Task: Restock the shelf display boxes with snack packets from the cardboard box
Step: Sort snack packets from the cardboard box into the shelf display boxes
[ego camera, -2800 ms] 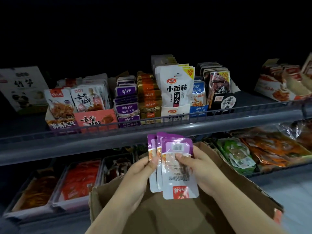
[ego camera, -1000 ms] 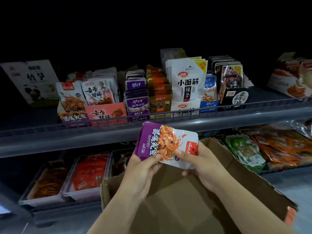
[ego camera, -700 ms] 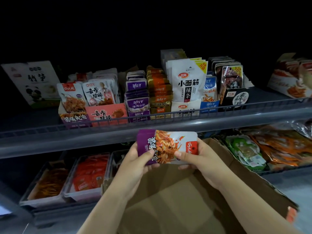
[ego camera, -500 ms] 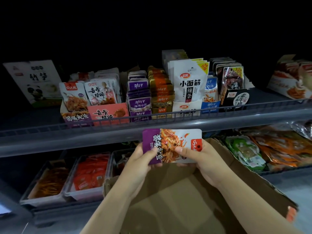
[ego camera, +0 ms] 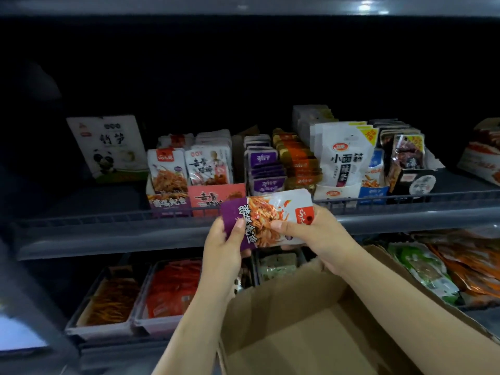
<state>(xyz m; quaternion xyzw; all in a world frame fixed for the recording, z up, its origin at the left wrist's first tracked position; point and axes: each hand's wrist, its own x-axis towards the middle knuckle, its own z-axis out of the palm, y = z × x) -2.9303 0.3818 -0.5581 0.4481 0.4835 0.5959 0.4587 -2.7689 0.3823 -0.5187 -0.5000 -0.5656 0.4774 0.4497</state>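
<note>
Both the left hand [ego camera: 226, 239] and right hand [ego camera: 311, 231] pinched the purple-and-white snack packets [ego camera: 266, 217] sideways just before the shelf rail [ego camera: 108, 220]; best to turn them upright, then slot them into the matching purple display box [ego camera: 167, 196] far left

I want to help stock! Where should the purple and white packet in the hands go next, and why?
Probably up and left, into the purple display box. Both hands, left hand and right hand, hold the packet sideways just before the shelf rail, and that box's front packet shows the same orange strips and red corner.
</note>
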